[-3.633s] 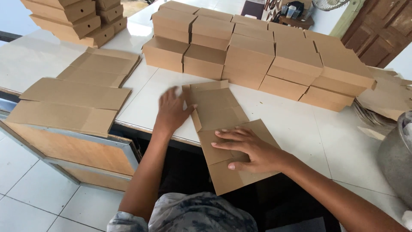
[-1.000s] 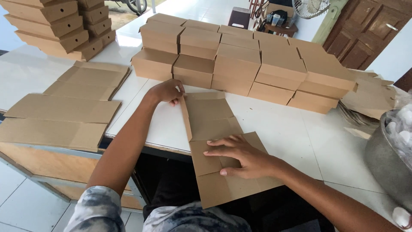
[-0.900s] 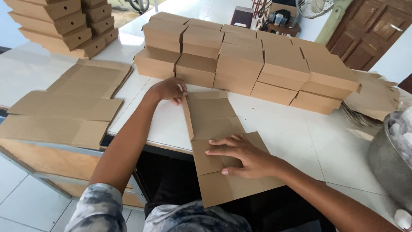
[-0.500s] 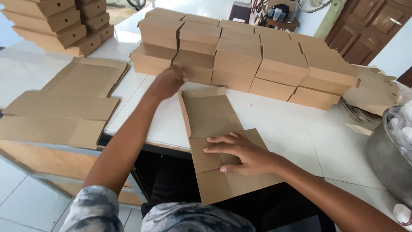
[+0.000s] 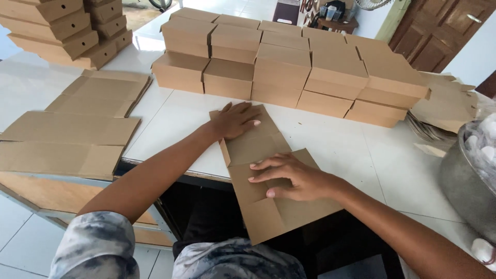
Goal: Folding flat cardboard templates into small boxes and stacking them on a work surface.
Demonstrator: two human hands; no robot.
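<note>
A flat brown cardboard box blank [image 5: 268, 178] lies on the white table [image 5: 336, 150], its near end hanging over the table's front edge. My left hand [image 5: 235, 120] presses flat on the blank's far part, fingers spread. My right hand [image 5: 292, 177] rests palm down on the middle of the blank, fingers pointing left. Neither hand grips anything. A narrow side flap of the blank stands up slightly along its left edge.
Rows of assembled brown boxes [image 5: 289, 67] stand stacked across the back of the table. More stacked boxes [image 5: 62, 28] sit at the far left. Flat blanks [image 5: 77, 124] lie piled on the left. A metal pot [image 5: 467, 181] holding white lumps stands at the right edge.
My left hand came back from the stacked boxes and now lies flat on the blank's far part. My right hand stays on the middle of the blank.
</note>
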